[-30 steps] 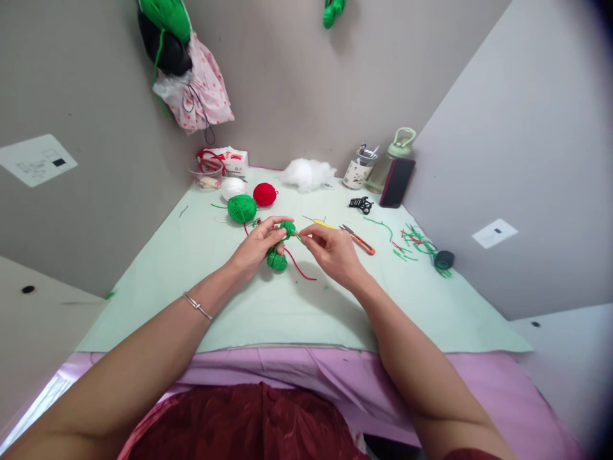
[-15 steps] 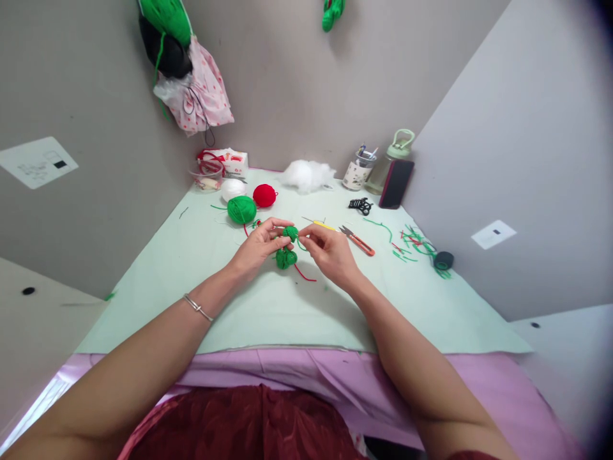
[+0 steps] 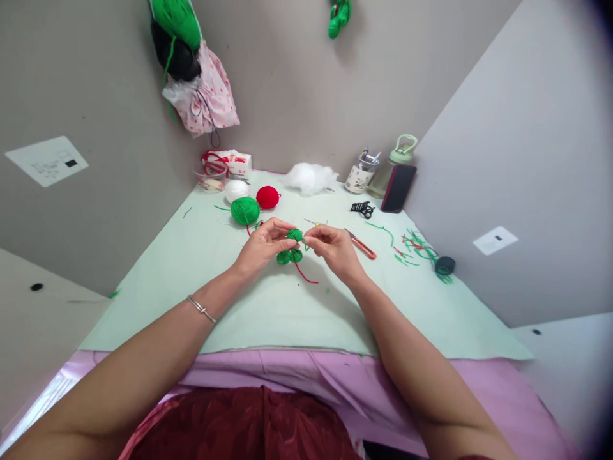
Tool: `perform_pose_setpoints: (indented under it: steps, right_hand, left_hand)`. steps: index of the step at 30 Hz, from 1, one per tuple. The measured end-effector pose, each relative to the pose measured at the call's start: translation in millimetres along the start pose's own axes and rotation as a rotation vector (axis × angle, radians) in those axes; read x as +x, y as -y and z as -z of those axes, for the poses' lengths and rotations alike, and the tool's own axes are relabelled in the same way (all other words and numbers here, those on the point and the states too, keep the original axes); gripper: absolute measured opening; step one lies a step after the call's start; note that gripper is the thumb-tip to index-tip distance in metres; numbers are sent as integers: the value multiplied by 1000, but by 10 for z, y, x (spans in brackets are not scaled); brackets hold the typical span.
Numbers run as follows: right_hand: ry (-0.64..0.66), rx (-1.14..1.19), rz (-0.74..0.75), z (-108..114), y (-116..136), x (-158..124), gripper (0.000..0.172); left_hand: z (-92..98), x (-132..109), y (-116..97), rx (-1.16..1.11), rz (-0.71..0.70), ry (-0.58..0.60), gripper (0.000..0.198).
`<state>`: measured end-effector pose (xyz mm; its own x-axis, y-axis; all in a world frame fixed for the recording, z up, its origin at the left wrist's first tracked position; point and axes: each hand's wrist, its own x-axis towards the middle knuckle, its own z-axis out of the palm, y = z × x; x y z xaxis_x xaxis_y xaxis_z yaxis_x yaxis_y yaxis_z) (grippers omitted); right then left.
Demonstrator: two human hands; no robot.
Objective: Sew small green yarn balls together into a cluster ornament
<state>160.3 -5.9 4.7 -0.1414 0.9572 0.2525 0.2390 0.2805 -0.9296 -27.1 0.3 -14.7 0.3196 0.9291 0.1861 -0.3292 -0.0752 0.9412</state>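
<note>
My left hand [image 3: 268, 246] is closed on a small green crocheted piece [image 3: 295, 235], thumb in front and fingers behind. Rounded green lobes [image 3: 290, 257] hang below it, and a red yarn tail [image 3: 305, 276] trails from them over the mat. Just to the right, my right hand [image 3: 332, 250] is closed in a pinch at the edge of the piece. Green yarn [image 3: 306, 245] shows at its fingertips; whether a needle is there too is too small to tell.
Green [image 3: 245, 210], red [image 3: 267, 197] and white yarn balls [image 3: 237, 191] lie behind my left hand. White stuffing [image 3: 310, 179] is at the back. Orange-handled snips [image 3: 363, 246], a black claw clip [image 3: 363, 209], a phone [image 3: 399, 188] and yarn scraps [image 3: 416, 246] lie to the right.
The green piece has turned a little in my left hand, and its hanging lobes sit differently. My right hand has shifted slightly but stays pinched beside it. The whole view has moved slightly.
</note>
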Motion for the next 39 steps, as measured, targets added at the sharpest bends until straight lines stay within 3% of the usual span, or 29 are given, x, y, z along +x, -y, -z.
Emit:
perform_pose_setpoints:
  steps: [10, 18, 25, 29, 34, 39]
  right_hand:
    - [125, 55, 2, 89, 69, -2, 16]
    - [125, 149, -164, 7, -1, 3, 26]
    - [134, 409, -275, -8, 51, -36, 34]
    - [149, 337, -202, -9, 100, -49, 29]
    - [2, -1, 28, -53, 51, -44, 19]
    - [7, -132, 95, -48, 63, -46, 10]
  left_hand:
    - [26, -4, -39, -45, 48, 30, 35]
    - [13, 7, 53, 95, 13, -35, 34]
    - [52, 25, 53, 214, -34, -23, 36]
    - [66, 27, 64, 180, 22, -17, 40]
    - [76, 12, 102, 196, 85, -3, 42]
    - [65, 12, 113, 241, 83, 50, 37]
